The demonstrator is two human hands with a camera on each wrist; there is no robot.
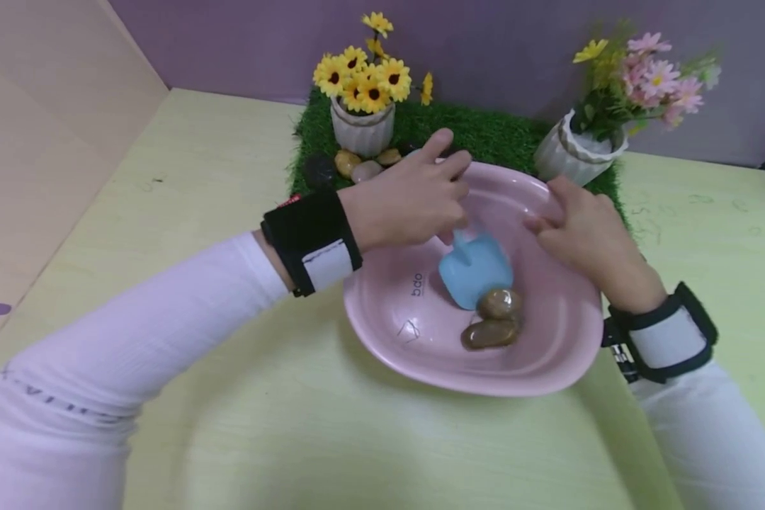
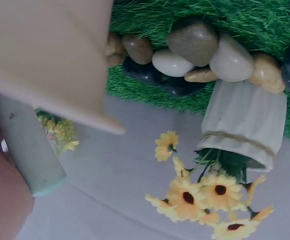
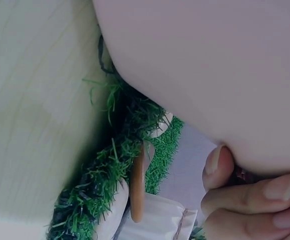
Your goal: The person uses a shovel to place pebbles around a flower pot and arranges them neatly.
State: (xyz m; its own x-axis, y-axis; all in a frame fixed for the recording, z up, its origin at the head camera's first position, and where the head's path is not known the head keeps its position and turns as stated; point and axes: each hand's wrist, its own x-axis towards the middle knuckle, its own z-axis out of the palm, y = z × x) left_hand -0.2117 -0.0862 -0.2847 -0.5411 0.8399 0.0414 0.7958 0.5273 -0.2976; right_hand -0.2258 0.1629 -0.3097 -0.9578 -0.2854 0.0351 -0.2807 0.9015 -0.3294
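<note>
My left hand [image 1: 414,202] grips the handle of a light blue toy shovel [image 1: 476,269], with its blade inside the pink basin [image 1: 382,319]. In the left wrist view the handle [image 2: 29,150] juts out past the hand. Two wet brown stones, an upper stone [image 1: 500,303] and a lower stone [image 1: 489,333], lie in the basin by the blade's lower edge. My right hand [image 1: 589,237] pinches the basin's far right rim, thumb inside and fingers curled underneath [image 3: 240,200]. The basin is tilted, its inside facing me.
Behind the basin lies a strip of artificial grass [image 1: 484,134]. On it stand a white pot [image 1: 363,127] of yellow flowers and a second white pot [image 1: 576,152] with pink ones. Several smooth stones [image 2: 192,42] lie beside the yellow-flower pot. A purple wall [image 1: 242,49] rises behind the table [image 1: 280,439].
</note>
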